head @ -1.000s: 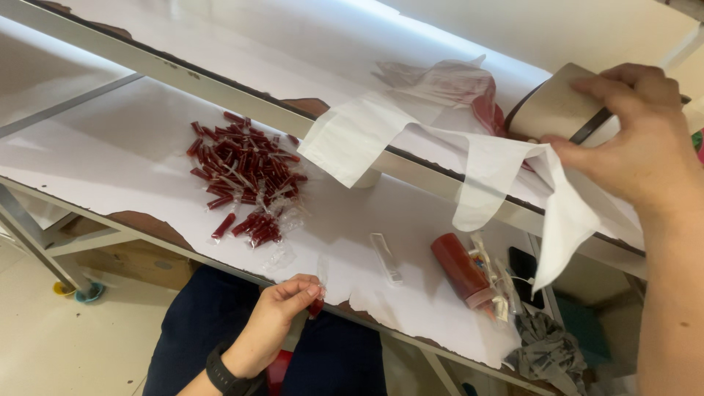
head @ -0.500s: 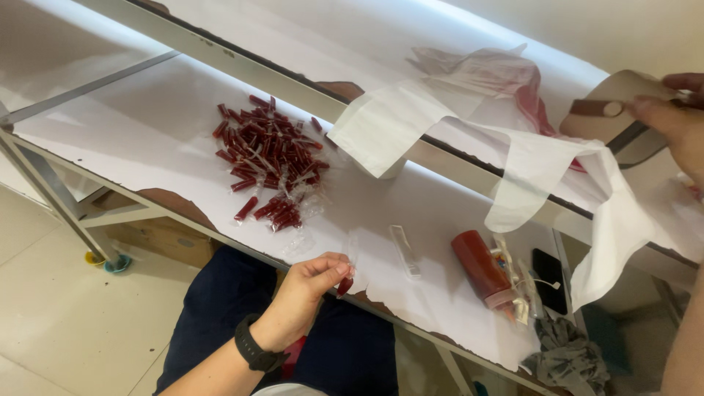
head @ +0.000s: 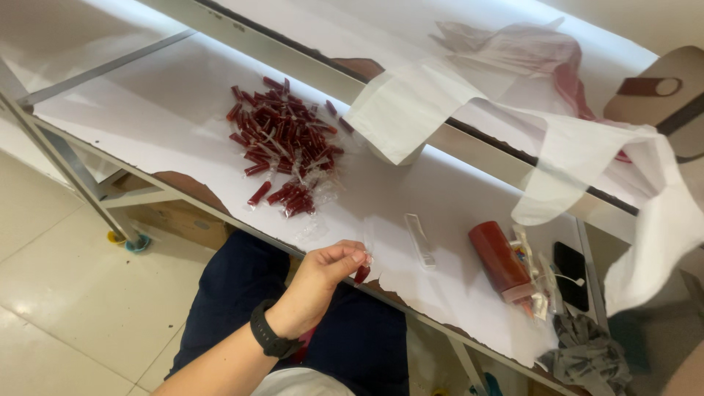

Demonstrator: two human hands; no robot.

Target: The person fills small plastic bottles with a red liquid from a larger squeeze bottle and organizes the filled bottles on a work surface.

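pinching a small red wrapped piece (head: 361, 273) between thumb and fingertips, the left hand (head: 323, 279) hangs at the near edge of the white paper-covered table (head: 169, 125), a black wristband (head: 269, 339) around its wrist and dark trousers (head: 242, 293) showing below it. the grip is narrow and closed on that piece, which sits right at the paper's torn front edge, apart from everything else. the right hand is out of the picture, so its grip cannot be told. just beyond the held piece lies a narrow clear plastic sleeve (head: 419, 240), flat on the paper. to the right of it rests a red cylindrical tube (head: 500, 261), tilted, with a bundle of small packets (head: 535, 282) touching its lower end and a black phone (head: 570, 276) just beside those. a grey cloth (head: 587, 356) is crumpled under the table's right corner. farther back, well apart from the hand, a heap of red wrapped pieces (head: 282, 147) spreads over the paper — many in clear film, lying every way. behind the heap a metal rail (head: 293, 59) crosses the table, and a white plastic bag (head: 411, 110) drapes over it. a second white bag (head: 645, 213) hangs at the far right edge — beyond the rail, a crumpled clear bag (head: 513, 48) with something red inside lies on the upper surface.
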